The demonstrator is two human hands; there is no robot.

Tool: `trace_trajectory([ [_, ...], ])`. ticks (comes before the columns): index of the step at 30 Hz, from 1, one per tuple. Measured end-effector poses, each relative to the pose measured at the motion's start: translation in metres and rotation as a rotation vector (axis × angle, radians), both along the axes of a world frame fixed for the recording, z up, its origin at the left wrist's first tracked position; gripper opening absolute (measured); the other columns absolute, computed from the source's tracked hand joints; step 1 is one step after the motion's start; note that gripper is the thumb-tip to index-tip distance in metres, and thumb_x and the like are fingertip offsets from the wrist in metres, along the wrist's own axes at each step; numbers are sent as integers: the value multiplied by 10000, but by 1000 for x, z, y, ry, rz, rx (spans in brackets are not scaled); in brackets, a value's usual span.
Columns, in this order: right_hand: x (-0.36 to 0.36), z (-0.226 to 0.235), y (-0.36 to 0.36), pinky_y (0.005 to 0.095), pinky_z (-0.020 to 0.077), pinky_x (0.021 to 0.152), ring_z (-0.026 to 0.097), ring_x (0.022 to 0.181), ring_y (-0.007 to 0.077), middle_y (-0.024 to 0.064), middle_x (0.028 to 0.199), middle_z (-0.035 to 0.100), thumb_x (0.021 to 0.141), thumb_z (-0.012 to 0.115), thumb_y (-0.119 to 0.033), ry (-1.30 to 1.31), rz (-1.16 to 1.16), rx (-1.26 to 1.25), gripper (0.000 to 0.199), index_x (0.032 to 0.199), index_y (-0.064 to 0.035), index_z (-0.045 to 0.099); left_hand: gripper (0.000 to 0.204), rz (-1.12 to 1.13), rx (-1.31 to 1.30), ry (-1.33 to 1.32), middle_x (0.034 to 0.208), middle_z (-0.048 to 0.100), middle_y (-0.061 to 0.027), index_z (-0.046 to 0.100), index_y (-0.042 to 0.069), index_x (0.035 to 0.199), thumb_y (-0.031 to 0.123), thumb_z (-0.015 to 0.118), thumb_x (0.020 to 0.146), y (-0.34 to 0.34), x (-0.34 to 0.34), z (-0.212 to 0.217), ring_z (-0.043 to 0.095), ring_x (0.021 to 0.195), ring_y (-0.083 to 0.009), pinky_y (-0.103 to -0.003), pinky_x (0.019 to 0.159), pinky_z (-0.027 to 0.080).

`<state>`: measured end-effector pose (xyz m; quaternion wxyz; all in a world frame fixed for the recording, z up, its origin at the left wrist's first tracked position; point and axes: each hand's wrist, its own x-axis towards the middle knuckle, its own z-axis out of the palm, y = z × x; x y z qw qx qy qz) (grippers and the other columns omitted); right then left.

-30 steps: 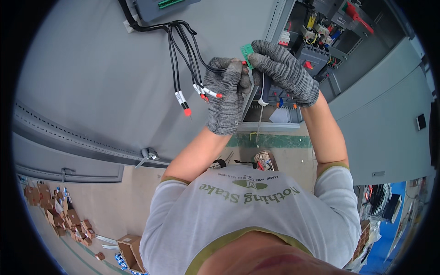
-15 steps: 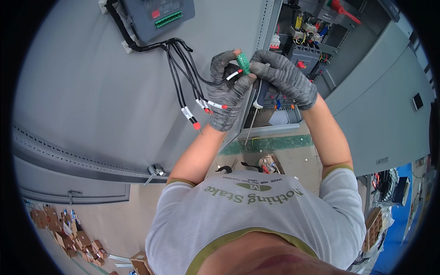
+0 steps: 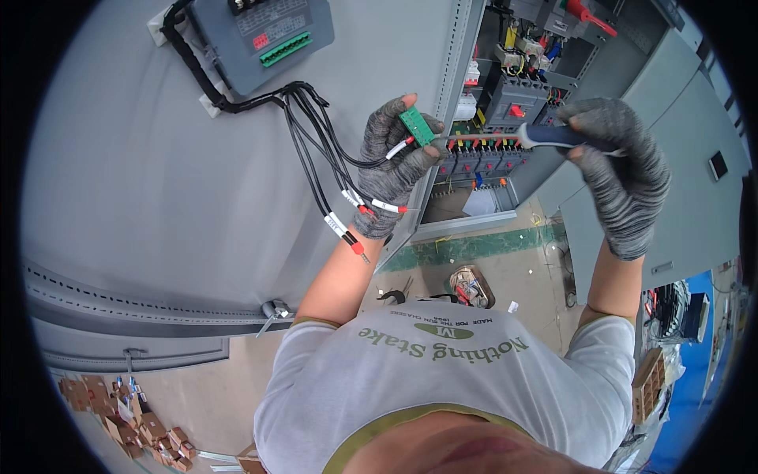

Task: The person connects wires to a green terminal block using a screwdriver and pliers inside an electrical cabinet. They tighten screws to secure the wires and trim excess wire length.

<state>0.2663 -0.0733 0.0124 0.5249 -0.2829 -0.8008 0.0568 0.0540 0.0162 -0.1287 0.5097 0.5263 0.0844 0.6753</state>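
The small green block (image 3: 418, 126) sits between the fingers and thumb of the left hand (image 3: 388, 170), which are closed on it by its edges. One black wire with a white sleeve (image 3: 399, 148) runs into the block's near side, just above the left thumb; how deep its end sits is too small to tell. If it is seated only shallowly, a tug from the cable behind those fingers could draw it out. To the right of the left fingertips, the screwdriver (image 3: 540, 137) reaches to the block, its handle gripped between the thumb and fingers of the right hand (image 3: 624, 178). Whether the tip rests in a screw cannot be told; if it is off centre, a sideways push could make it slip and jab the left thumb beside it, or chew up the screw. The block has no other support than those fingers, so twisting force could turn it in the gloves. Below the left fingers, the loose wires (image 3: 341, 227) dangle across the wrist with their metal ends bare; they could snag on the glove, or be mixed up if their labels are misread. Past the screwdriver shaft lie the cabinet's switches (image 3: 512, 107), where a dropped screw could be lost.
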Motion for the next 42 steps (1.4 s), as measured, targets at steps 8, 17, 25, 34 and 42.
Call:
trace_trajectory([
  [8, -10, -2, 2, 338, 548, 842, 660, 963, 228, 131, 1012, 682, 770, 730, 36, -168, -15, 50, 264, 1026, -1, 680, 742, -75, -11, -44, 938, 595, -84, 449, 99, 1356, 329, 822, 757, 3, 1, 0, 587, 697, -145, -285, 597, 475],
  [17, -25, 39, -2, 372, 532, 805, 647, 953, 301, 136, 1011, 633, 753, 701, -9, -673, -141, 184, 311, 1062, -23, 670, 734, -51, 6, 54, 882, 580, -59, 460, 86, 1333, 372, 817, 759, 7, -6, -1, 552, 725, -119, -242, 575, 460],
  [25, -35, 46, -3, 393, 531, 713, 639, 852, 301, 132, 935, 630, 762, 693, -70, -907, -226, 323, 327, 1089, -79, 678, 630, 42, 158, 211, 933, 568, -32, 438, 70, 1350, 261, 754, 840, 20, -14, -5, 533, 830, -111, -247, 698, 461],
  [34, -40, 44, -13, 353, 482, 548, 627, 678, 228, 54, 767, 621, 751, 717, -121, -1034, -267, 362, 326, 1074, -103, 676, 599, 1, 224, 380, 936, 557, -12, 458, 85, 1344, 201, 755, 838, 27, -22, 0, 524, 820, -91, -247, 717, 460],
  [42, -47, 39, -19, 353, 520, 637, 653, 689, 300, 160, 748, 637, 910, 625, -216, -561, -398, -242, 195, 944, -25, 640, 548, 202, 319, 501, 916, 538, 3, 466, 76, 1330, 137, 729, 852, 38, -26, 2, 502, 799, -77, -232, 726, 455],
])
